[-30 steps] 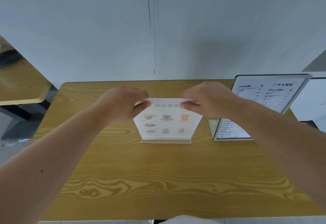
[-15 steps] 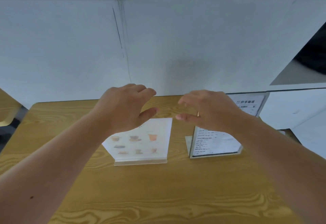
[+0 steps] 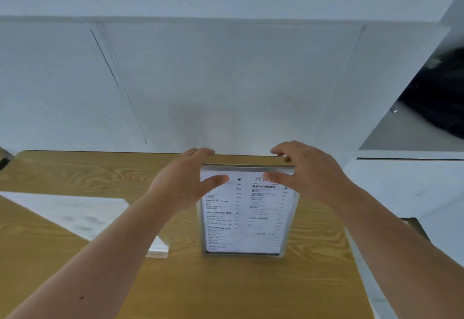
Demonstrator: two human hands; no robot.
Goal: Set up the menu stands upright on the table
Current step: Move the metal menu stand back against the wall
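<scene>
A tall black-and-white text menu stand (image 3: 247, 218) stands upright on the wooden table (image 3: 213, 283), near its right side. My left hand (image 3: 185, 180) is at its top left corner and my right hand (image 3: 305, 172) at its top right corner, thumbs in front of the sheet and fingers curled over the top edge. Whether the fingers press on the frame is unclear through the blur. A second stand with drink pictures (image 3: 82, 215) is upright to the left, partly hidden by my left forearm.
A white wall (image 3: 226, 80) runs directly behind the table. The table's right edge lies close to the text stand, with a white counter (image 3: 406, 188) beyond it. A dark object (image 3: 442, 95) sits on a grey surface at the upper right.
Both hands let go of the drink-picture stand, lifted, and moved right to the top corners of the text menu stand. The view swung right and closer.
</scene>
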